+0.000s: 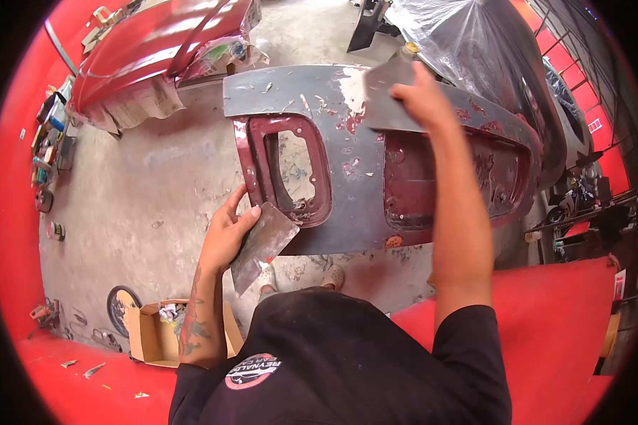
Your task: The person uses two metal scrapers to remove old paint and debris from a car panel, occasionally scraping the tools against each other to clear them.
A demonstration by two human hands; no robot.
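The left grip (pixel 223 237) was closed on a mottled plate (pixel 268 244), thumb on its face. This plate's long axis slanted from lower left to upper right, its upper end overlapping the panel (pixel 354 180) near the lower edge of the left opening (pixel 293 170). The right grip (pixel 424 103), slightly blurred, was closed on a grey plate (pixel 388 92) at upper centre; that plate's left edge lay beside the panel's pale patch (pixel 352 88). Whether it touched the surface could not be told.

The panel filled the centre and ran lengthwise from left to right, its far edge bowing down toward the right end. Its larger opening (pixel 407 177) lay at centre right, partly behind the right forearm (pixel 461 212). Wide floor (pixel 142 191) gave open room left of the panel's short edge; a narrower strip lay below its near edge, where the shoes (pixel 333 276) showed. At upper right, room was tighter, with plastic sheeting (pixel 468 42) close to the far edge. A cardboard box (pixel 145 336) sat at lower left.
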